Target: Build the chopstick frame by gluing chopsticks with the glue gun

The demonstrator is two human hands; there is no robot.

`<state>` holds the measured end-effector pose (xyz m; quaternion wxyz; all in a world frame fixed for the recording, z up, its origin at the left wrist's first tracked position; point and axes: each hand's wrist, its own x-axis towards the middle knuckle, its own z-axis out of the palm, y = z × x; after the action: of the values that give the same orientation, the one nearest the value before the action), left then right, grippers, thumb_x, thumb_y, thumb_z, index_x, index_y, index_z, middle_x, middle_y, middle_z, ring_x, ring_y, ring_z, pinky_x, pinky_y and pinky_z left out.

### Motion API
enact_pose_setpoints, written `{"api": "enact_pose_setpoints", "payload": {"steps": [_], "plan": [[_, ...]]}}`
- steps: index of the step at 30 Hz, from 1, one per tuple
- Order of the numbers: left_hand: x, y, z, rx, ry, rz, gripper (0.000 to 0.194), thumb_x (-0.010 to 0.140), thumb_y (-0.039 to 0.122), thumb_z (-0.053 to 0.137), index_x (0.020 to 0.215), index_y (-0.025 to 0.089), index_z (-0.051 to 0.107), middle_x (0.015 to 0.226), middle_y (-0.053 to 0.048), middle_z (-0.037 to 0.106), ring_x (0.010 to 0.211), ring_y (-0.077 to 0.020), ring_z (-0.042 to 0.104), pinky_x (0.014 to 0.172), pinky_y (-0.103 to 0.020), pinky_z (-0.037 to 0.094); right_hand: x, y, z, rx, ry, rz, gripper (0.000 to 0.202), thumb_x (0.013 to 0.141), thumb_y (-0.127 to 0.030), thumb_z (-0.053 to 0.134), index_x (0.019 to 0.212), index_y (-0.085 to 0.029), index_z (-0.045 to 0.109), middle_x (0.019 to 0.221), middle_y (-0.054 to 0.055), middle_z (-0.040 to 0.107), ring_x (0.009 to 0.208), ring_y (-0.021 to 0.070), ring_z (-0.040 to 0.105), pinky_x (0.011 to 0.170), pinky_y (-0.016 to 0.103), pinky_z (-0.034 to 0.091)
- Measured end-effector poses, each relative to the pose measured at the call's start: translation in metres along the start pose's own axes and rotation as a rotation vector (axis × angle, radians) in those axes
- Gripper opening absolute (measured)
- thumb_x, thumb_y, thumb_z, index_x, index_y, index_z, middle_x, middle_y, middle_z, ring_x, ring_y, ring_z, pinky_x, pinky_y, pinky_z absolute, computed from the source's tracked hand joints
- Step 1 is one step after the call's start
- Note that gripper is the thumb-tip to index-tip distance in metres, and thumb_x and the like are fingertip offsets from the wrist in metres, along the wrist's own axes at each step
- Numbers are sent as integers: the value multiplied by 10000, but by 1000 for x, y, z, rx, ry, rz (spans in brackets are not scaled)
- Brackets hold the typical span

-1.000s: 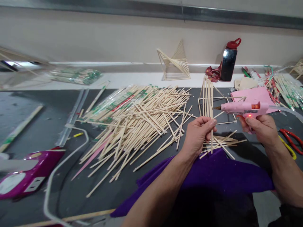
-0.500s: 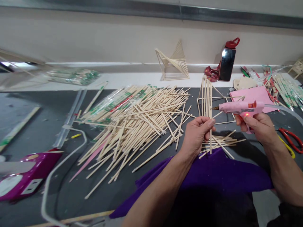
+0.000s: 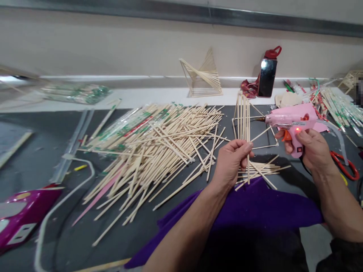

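Note:
My left hand (image 3: 234, 156) pinches a wooden stick (image 3: 248, 132) between thumb and fingers; the stick's lower end pokes out below the hand. Right behind it stands a frame of sticks (image 3: 239, 113), with several slats side by side. My right hand (image 3: 307, 145) is wrapped around the handle of a pink hot glue gun (image 3: 292, 122), which has a lit red light and an orange trigger. The gun's nozzle points left toward the slats, a short way from the stick. Several loose sticks (image 3: 266, 168) lie below the hands, near a purple cloth (image 3: 261, 211).
A large pile of sticks (image 3: 170, 147) covers the middle of the dark table. A finished-looking twisted stick model (image 3: 202, 75), a phone (image 3: 267, 77) and pink paper (image 3: 309, 109) are at the back. Red-handled scissors (image 3: 346, 166) lie right; a purple glue gun (image 3: 25, 215) lies left.
The glue gun has drawn back slightly to the right of the held stick and its handle has tilted more into view. My left hand keeps its pinch. The whole view has shifted a little.

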<state>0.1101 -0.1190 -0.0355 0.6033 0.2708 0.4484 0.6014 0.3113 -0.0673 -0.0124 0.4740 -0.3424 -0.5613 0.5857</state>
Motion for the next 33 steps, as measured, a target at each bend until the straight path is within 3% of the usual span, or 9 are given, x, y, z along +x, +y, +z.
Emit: {"api": "enact_pose_setpoints", "payload": {"steps": [7,18,33], "plan": [[-1,-1,0,-6,-7,12,240,647,319,786,658,151,614,511,27,634,319,-12,394,322,-148,268,-3,2,1,13,-23,30,262,784,-420,726,837,-163,721,845,68,713,539,115,566,476,246,460],[-2,2,1,-2,1,10,252,642,340,779,656,154,609,523,24,631,322,-16,393,324,-159,257,-4,5,0,-144,-50,1,366,842,-511,639,825,-160,737,568,25,583,482,120,478,438,255,319],[-1,-1,0,3,3,13,242,654,334,775,660,158,608,528,25,634,326,-16,393,327,-161,263,-5,4,6,-184,-13,0,411,825,-537,659,653,-173,576,574,-4,520,472,95,468,440,243,355]]}}
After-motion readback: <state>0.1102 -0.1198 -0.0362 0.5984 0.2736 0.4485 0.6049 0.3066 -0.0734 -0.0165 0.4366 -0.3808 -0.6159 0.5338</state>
